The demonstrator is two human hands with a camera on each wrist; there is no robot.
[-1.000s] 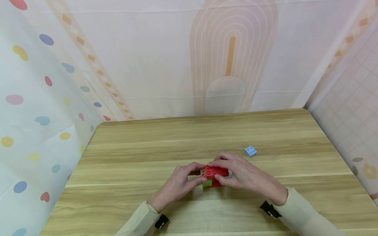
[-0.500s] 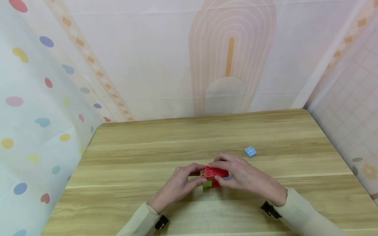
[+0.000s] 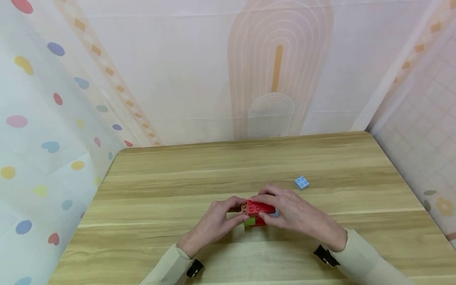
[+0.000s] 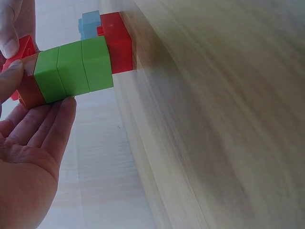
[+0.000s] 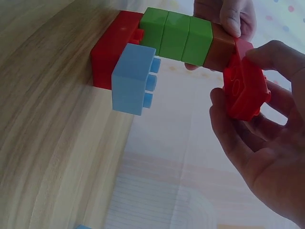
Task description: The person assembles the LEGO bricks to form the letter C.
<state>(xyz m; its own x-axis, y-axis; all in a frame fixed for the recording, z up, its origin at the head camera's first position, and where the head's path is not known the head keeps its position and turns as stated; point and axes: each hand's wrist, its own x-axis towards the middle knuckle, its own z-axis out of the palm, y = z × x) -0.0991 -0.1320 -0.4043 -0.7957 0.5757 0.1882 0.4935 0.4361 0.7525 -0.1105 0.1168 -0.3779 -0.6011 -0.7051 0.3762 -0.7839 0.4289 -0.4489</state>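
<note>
A tower of toy building bricks stands on the table. Its base is a long red brick (image 5: 112, 52), carrying a column of green bricks (image 5: 176, 36) topped by a brown brick (image 5: 220, 47). A light blue brick (image 5: 128, 81) sits at the base's other end. My left hand (image 3: 213, 225) pinches the brown brick between thumb and fingers. At the top, my right hand (image 3: 293, 209) grips an upper red brick (image 5: 245, 83), one end over the brown brick and the rest overhanging above the light blue one. Whether it is fully seated, I cannot tell.
Behind my right hand a loose light blue brick (image 3: 301, 182) lies studs-up on the wooden table (image 3: 149, 186). Patterned cloth (image 3: 192, 71) hangs along the back and both sides. Black straps (image 3: 194, 268) are around both wrists.
</note>
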